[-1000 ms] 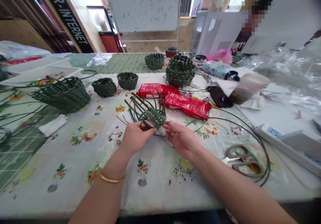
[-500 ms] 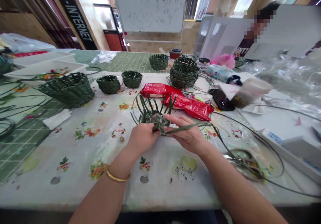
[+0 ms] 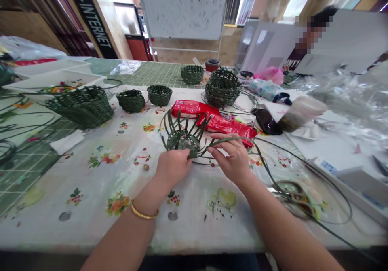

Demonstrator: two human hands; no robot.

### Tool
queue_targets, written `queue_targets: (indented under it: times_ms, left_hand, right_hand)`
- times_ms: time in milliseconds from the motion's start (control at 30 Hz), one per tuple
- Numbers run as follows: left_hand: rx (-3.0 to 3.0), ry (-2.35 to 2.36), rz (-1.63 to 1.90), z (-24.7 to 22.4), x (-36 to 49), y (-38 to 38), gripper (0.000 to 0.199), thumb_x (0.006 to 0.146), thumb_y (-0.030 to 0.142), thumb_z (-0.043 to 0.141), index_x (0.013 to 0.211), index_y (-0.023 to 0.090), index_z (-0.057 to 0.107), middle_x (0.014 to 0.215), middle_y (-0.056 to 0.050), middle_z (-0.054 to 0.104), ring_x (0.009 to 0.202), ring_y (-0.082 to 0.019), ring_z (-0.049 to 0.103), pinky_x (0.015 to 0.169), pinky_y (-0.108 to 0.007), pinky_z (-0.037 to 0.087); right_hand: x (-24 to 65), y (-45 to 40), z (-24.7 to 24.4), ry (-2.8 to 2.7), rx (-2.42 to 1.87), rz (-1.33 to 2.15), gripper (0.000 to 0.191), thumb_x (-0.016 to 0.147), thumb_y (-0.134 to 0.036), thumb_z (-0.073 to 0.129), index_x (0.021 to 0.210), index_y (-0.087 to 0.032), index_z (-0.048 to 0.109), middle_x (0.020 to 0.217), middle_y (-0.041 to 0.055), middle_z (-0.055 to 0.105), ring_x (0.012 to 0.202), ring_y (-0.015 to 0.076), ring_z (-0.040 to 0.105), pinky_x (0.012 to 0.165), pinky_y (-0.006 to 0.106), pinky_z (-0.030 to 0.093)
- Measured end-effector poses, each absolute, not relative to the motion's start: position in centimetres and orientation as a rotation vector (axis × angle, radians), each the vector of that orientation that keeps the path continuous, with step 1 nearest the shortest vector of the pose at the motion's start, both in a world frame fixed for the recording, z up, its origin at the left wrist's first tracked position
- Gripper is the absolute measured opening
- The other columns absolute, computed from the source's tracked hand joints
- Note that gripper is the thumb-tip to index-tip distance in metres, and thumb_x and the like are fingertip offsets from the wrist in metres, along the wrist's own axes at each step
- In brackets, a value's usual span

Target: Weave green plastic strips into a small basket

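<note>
a half-woven basket (image 3: 182,140) of flat dark green strips sits on the flowered cloth of the desk (image 3: 127,238), its small woven base ringed by loose ends that fan up and outward. the left hand (image 3: 173,168), with a gold bangle (image 3: 144,214) on its wrist, is closed on the near edge of the weave, fingers curled against it. the right hand (image 3: 230,157) is partly open, thumb and fingers pinching a long green strip (image 3: 230,138) whose end meets the weave and whose length trails right, across a pair of scissors (image 3: 295,198).

just behind the basket lie 2 red packets (image 3: 212,120). beyond them stand 5 woven green baskets, the largest (image 3: 80,106) at left and another (image 3: 222,88) sitting on coiled strips. to the right are a black phone (image 3: 266,121) and a tilted plastic cup (image 3: 298,114); a white tray (image 3: 54,79) sits at far left. past the desk, a co-worker's dark shirt (image 3: 292,58) shows beside white boards.
</note>
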State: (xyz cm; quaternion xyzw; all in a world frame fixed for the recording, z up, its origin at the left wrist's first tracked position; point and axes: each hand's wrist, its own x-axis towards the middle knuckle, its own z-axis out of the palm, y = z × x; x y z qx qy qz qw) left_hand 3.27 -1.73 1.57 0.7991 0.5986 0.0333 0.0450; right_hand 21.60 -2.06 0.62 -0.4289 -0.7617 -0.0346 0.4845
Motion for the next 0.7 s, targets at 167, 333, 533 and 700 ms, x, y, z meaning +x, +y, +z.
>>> queue_targets:
  times_ms: [167,333,533,700]
  left_hand:
    - [2.418,1.738,0.09,1.7,3.1,-1.5,0.029,0.085,0.036,0.046,0.09,0.02,0.069,0.086,-0.009,0.073,0.084,-0.027,0.067,0.064,-0.031,0.043]
    - [2.353,1.681,0.117,1.6,2.8,-0.9,0.027,0.083,0.035,0.047,0.089,0.021,0.07,0.089,-0.007,0.073,0.084,-0.024,0.066,0.064,-0.029,0.042]
    - [2.412,1.685,0.085,1.5,3.0,-1.2,0.029,0.084,0.035,0.046,0.091,0.02,0.07,0.084,-0.008,0.072,0.081,-0.026,0.066,0.062,-0.03,0.04]
    - [2.41,1.659,0.18,1.1,2.9,-1.1,0.027,0.083,0.036,0.049,0.085,0.019,0.07,0.08,-0.008,0.072,0.076,-0.024,0.064,0.06,-0.029,0.036]
  right_hand:
    - [22.1,-1.8,0.5,-1.917,-0.91,0.068,0.021,0.085,-0.021,0.06,0.103,-0.024,0.068,0.111,0.008,0.067,0.097,0.019,0.063,0.08,0.034,0.051]
    - [22.6,-1.6,0.9,-2.116,-0.652,0.126,0.022,0.085,-0.019,0.059,0.104,-0.026,0.067,0.115,0.0055,0.067,0.092,0.0166,0.063,0.083,0.034,0.048]
    - [22.3,-2.0,1.3,-1.992,-1.031,0.066,0.012,0.084,-0.026,0.058,0.082,-0.02,0.068,0.076,0.0038,0.071,0.077,0.0188,0.059,0.073,0.034,0.043]
    - [22.1,-2.1,1.7,-1.666,-1.351,0.387,0.011,0.074,-0.028,0.062,0.07,-0.018,0.066,0.053,-0.0011,0.054,0.058,0.0145,0.049,0.059,0.029,0.038]
